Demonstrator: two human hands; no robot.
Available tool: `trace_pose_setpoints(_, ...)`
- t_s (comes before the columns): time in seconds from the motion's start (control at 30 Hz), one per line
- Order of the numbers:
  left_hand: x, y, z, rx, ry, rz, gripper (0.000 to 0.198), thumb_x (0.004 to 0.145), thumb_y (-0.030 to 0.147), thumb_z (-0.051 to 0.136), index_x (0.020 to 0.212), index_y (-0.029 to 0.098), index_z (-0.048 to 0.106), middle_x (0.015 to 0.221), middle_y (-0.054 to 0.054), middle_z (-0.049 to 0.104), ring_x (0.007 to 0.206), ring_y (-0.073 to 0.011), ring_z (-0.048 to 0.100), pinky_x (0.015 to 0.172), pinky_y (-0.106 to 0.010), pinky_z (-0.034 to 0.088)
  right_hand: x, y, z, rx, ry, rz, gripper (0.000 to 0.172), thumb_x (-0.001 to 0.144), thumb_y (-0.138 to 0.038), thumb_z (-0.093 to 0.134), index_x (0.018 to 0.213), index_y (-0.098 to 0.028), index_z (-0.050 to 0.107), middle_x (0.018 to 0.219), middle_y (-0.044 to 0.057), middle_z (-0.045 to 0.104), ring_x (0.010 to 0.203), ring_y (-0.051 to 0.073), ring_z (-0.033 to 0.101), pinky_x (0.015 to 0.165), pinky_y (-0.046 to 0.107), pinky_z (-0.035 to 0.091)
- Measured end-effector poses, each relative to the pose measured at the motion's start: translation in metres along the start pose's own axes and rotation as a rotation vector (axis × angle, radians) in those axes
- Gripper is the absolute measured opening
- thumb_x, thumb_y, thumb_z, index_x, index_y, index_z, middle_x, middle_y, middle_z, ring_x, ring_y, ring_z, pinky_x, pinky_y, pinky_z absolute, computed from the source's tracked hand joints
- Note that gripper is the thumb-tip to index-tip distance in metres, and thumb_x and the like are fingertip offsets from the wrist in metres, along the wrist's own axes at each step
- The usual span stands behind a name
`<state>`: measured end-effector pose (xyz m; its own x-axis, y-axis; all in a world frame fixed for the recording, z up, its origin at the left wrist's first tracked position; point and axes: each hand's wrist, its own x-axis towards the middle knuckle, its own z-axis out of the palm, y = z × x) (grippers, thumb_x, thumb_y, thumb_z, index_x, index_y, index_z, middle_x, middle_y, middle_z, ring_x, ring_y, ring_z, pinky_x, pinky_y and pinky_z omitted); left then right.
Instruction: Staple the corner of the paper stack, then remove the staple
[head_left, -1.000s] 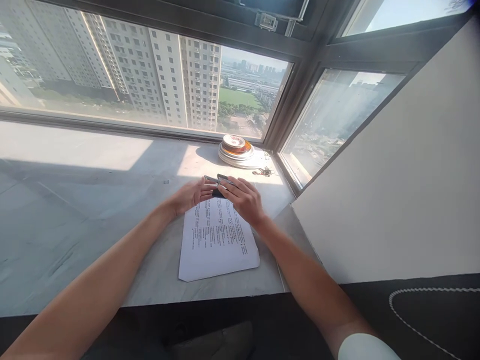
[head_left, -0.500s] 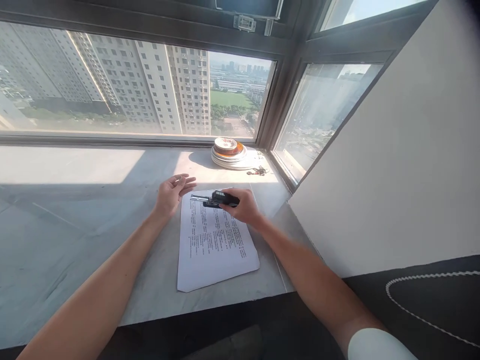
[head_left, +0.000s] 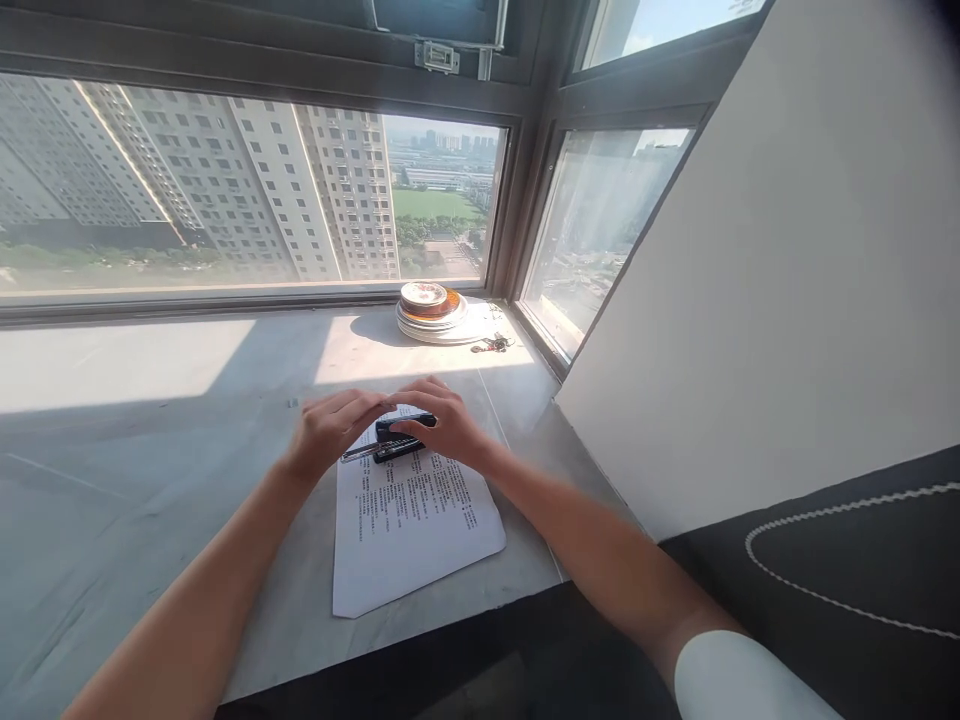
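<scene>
Stapler [head_left: 397, 449]: black is paired with a silver rail [head_left: 360, 453]
Printed sheet [head_left: 420, 555]: white, marked with dark rows of text
Marble sill [head_left: 150, 480]: pale grey, faintly veined
Top plate [head_left: 424, 292]: white, patterned in red
Beaded cord [head_left: 847, 516]: white

No word, number or brand can be read. Beneath the stapler [head_left: 397, 448] lies a white sheet of paper [head_left: 405, 570] with dark print [head_left: 412, 500] — many lines of small characters, too tiny and blurred to make out. Most of the visible lines lie on the near side of the stapler, with a blank margin nearest the viewer. Beyond the stapler, the top plate [head_left: 424, 294] of a stack bears reddish marks — pattern or lettering, I cannot tell.
</scene>
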<state>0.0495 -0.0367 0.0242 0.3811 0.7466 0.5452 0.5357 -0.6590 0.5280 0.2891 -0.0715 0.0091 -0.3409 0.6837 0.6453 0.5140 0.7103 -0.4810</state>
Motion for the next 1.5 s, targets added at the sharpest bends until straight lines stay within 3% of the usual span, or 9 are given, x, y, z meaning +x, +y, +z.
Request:
trace_pose_setpoints(0.07, -0.001, 0.008, 0.001, 0.004, -0.022, 0.006, 0.035, 0.097, 0.063, 0.074, 0.096, 0.030, 0.085, 0.096, -0.008, 0.085, 0.089, -0.0284, 0.077, 0.086, -0.037, 0.061, -0.001, -0.002, 0.003, 0.007, 0.024, -0.025, 0.018, 0.108, -0.033, 0.070, 0.122, -0.031, 0.081, 0.112, 0.004, 0.081, 0.109, 0.021, 0.072, 0.101, 0.039, 0.060)
trace_pose_setpoints(0.27, 0.001, 0.021, 0.007, 0.017, -0.020, 0.062, 0.036, 0.098, 0.063, 0.071, 0.097, 0.029, 0.083, 0.092, -0.007, 0.083, 0.087, -0.0269, 0.076, 0.082, -0.035, 0.057, 0.001, -0.004, -0.006, 0.091, 0.226, 0.029, 0.021, 0.109, -0.037, 0.066, 0.102, -0.026, 0.082, 0.096, 0.005, 0.081, 0.095, 0.021, 0.071, 0.092, 0.039, 0.061)
trace_pose_setpoints(0.37, 0.004, 0.014, 0.000, 0.141, 0.042, -0.051, 0.035, 0.101, 0.057, 0.066, 0.097, 0.026, 0.081, 0.092, -0.008, 0.082, 0.089, -0.0288, 0.076, 0.086, -0.038, 0.056, 0.002, 0.014, -0.025, 0.044, 0.383, 0.207, 0.018, 0.103, -0.036, 0.070, 0.097, -0.024, 0.080, 0.092, 0.004, 0.079, 0.091, 0.021, 0.068, 0.090, 0.037, 0.059)
trace_pose_setpoints(0.53, 0.006, -0.036, -0.026, 0.524, 0.197, -0.445, 0.038, 0.103, 0.031, 0.051, 0.129, 0.017, 0.074, 0.126, -0.021, 0.076, 0.124, -0.0417, 0.068, 0.105, -0.052, 0.054, -0.012, 0.071, -0.060, -0.055, 0.504, 0.812, 0.014, 0.086, -0.030, 0.065, 0.081, -0.022, 0.076, 0.089, 0.005, 0.081, 0.081, 0.021, 0.068, 0.079, 0.035, 0.057)
trace_pose_setpoints(0.67, -0.001, -0.085, -0.036, 0.582, 0.094, -0.552, 0.052, 0.096, 0.027, 0.056, 0.142, 0.005, 0.067, 0.149, -0.033, 0.063, 0.142, -0.0481, 0.056, 0.116, -0.062, 0.048, -0.026, 0.100, -0.070, -0.058, 0.471, 0.910, 0.015, 0.078, -0.030, 0.062, 0.079, -0.021, 0.074, 0.079, 0.006, 0.078, 0.068, 0.021, 0.068, 0.065, 0.032, 0.053)
trace_pose_setpoints(0.83, -0.008, -0.105, -0.038, 0.486, -0.039, -0.527, 0.031, 0.086, 0.022, 0.064, 0.110, 0.016, 0.082, 0.127, -0.025, 0.078, 0.120, -0.0440, 0.072, 0.107, -0.055, 0.055, -0.027, 0.109, -0.066, -0.079, 0.428, 0.925, 0.012, 0.076, -0.031, 0.069, 0.080, -0.022, 0.075, 0.076, 0.004, 0.075, 0.069, 0.022, 0.066, 0.071, 0.035, 0.054)
trace_pose_setpoints(1.03, -0.007, -0.093, -0.046, 0.455, 0.009, -0.581, 0.014, 0.077, 0.020, 0.069, 0.085, 0.021, 0.081, 0.094, -0.016, 0.083, 0.089, -0.0372, 0.076, 0.083, -0.046, 0.059, -0.013, 0.081, -0.062, -0.119, 0.541, 0.583, 0.022, 0.092, -0.042, 0.068, 0.097, -0.022, 0.076, 0.105, 0.009, 0.073, 0.103, 0.026, 0.065, 0.090, 0.041, 0.057)
trace_pose_setpoints(1.27, -0.002, -0.080, -0.036, 0.378, -0.029, -0.575, 0.009, 0.080, 0.014, 0.071, 0.084, 0.023, 0.071, 0.085, -0.011, 0.079, 0.085, -0.0329, 0.075, 0.079, -0.037, 0.054, -0.011, 0.015, -0.028, 0.140, -0.284, -0.023, 0.047, 0.102, -0.050, 0.076, 0.142, -0.027, 0.069, 0.134, 0.010, 0.072, 0.126, 0.026, 0.066, 0.106, 0.042, 0.057)
trace_pose_setpoints(1.5, 0.000, -0.066, -0.024, 0.221, 0.015, -0.492, 0.017, 0.080, 0.022, 0.070, 0.097, 0.023, 0.070, 0.092, -0.007, 0.079, 0.078, -0.0247, 0.072, 0.080, -0.032, 0.054, -0.013, 0.018, -0.008, 0.096, -0.341, -0.008, 0.039, 0.102, -0.026, 0.075, 0.140, -0.025, 0.068, 0.124, 0.008, 0.080, 0.116, 0.025, 0.073, 0.105, 0.042, 0.059)
